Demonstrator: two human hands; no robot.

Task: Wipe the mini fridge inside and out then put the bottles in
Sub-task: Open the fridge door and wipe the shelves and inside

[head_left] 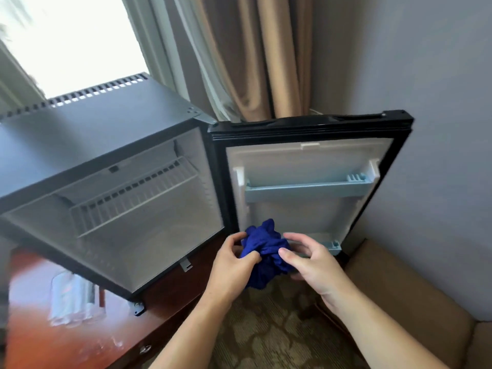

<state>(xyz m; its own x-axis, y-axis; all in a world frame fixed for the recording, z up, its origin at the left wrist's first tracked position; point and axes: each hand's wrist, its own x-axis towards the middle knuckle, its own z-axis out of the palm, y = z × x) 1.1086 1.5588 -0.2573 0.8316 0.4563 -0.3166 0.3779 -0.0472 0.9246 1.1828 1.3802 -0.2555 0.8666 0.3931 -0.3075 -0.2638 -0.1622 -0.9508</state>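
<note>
A black mini fridge (87,139) stands on a wooden desk with its door (314,129) swung wide open to the right. Its white interior holds a wire shelf (133,198) and nothing else. The door's inner side has a pale blue upper rack (306,189) and a lower rack (332,245). In front of the door's lower part, both my hands hold a crumpled blue cloth (263,249): my left hand (234,262) grips its left side, my right hand (311,259) pinches its right side. Clear plastic bottles (72,299) lie blurred on the desk at the left.
The reddish wooden desk (53,342) has a drawer front facing me. Beige curtains (253,54) hang behind the fridge, beside a bright window. A grey wall is on the right, with a tan upholstered seat (415,296) below it. Patterned carpet (266,328) covers the floor.
</note>
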